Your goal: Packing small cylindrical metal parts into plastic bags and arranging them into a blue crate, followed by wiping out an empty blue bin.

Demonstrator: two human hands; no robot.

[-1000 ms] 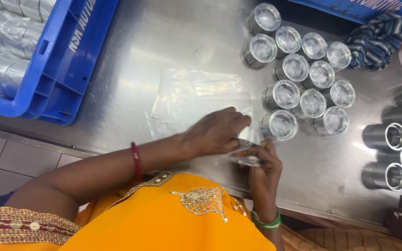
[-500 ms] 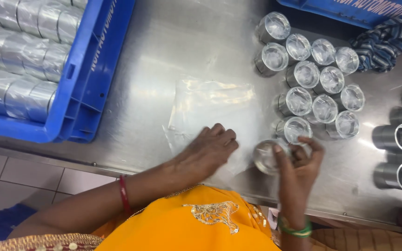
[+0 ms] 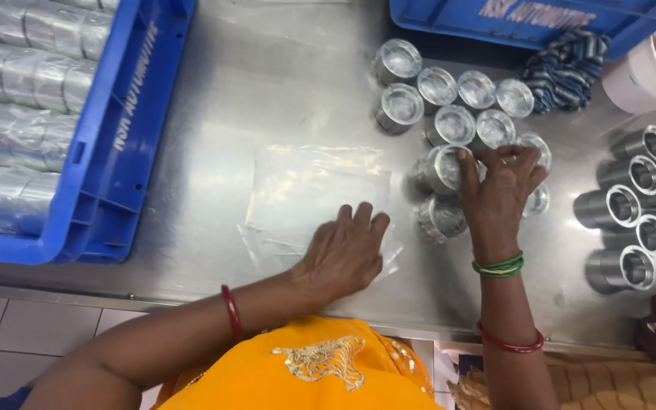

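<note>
Your right hand (image 3: 499, 193) has moved up from the bench edge into the bunch of wrapped shiny cups (image 3: 449, 125), and your left hand (image 3: 347, 254) has slid down. Now your right hand spreads its fingers over one wrapped cup (image 3: 436, 168), touching it. Your left hand lies flat and open on the clear plastic bags (image 3: 309, 190). Bare metal cups (image 3: 632, 205) stand to the right on the bench (image 3: 267, 83), and a blue crate (image 3: 127, 137) sits to the left.
</note>
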